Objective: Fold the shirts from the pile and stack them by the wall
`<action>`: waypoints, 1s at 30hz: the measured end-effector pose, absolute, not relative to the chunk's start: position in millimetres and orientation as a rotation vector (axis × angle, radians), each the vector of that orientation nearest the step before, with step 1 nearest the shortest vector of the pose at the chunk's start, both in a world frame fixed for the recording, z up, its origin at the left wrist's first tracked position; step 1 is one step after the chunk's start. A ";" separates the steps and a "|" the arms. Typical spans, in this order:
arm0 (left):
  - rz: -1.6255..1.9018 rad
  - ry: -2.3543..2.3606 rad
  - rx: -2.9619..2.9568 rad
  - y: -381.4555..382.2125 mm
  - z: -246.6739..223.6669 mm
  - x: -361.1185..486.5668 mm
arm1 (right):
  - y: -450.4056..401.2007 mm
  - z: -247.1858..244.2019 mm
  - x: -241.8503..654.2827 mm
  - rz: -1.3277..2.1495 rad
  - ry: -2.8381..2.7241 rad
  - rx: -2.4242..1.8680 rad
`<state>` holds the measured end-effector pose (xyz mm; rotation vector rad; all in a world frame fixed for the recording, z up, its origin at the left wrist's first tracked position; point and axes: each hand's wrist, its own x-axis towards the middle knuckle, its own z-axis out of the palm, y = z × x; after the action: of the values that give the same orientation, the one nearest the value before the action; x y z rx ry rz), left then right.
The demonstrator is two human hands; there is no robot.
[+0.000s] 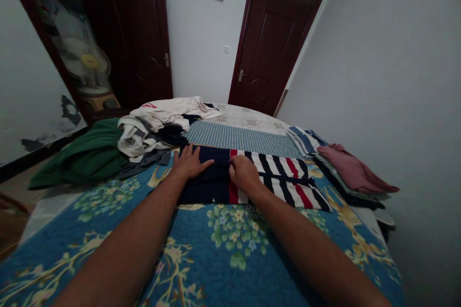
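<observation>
A garment (277,163), navy at the left and striped white, black and red toward the right, lies flattened in a long strip on the blue floral bedspread (230,244). Its kind is not fully clear; it looks like a knitted top. My left hand (188,162) rests on the navy end with fingers spread. Around the red band near the middle, my right hand (243,172) has its fingers curled together, pinching the cloth. A dark fold line runs along the striped half.
Left of the garment lie a green cloth (86,153) and a heap of white and grey clothes (158,124). Folded clothes (353,168) are stacked at the right edge, beside a blue-and-white striped folded piece (304,140). A wall (406,81) borders the right side.
</observation>
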<state>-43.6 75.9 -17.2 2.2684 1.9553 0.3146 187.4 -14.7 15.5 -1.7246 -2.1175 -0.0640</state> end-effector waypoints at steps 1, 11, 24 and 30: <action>0.319 1.955 2.262 75.6 -17.1 -43.2 | -17.4 13.0 188.4 -0.087 -2.145 -1.720; 0.311 1.913 2.222 73.5 -10.1 -43.1 | -38.1 1.9 216.4 -0.054 -2.419 -1.540; 0.208 1.564 2.695 30.0 38.9 -48.8 | -28.3 -17.4 212.6 0.039 -2.160 -1.493; -0.024 1.660 2.588 17.1 45.4 -68.0 | -25.7 -20.9 214.0 0.051 -2.133 -1.440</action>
<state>-68.0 17.1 45.4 2.5879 1.6602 -0.0243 214.0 -25.7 -20.9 -1.4398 -2.1330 0.0512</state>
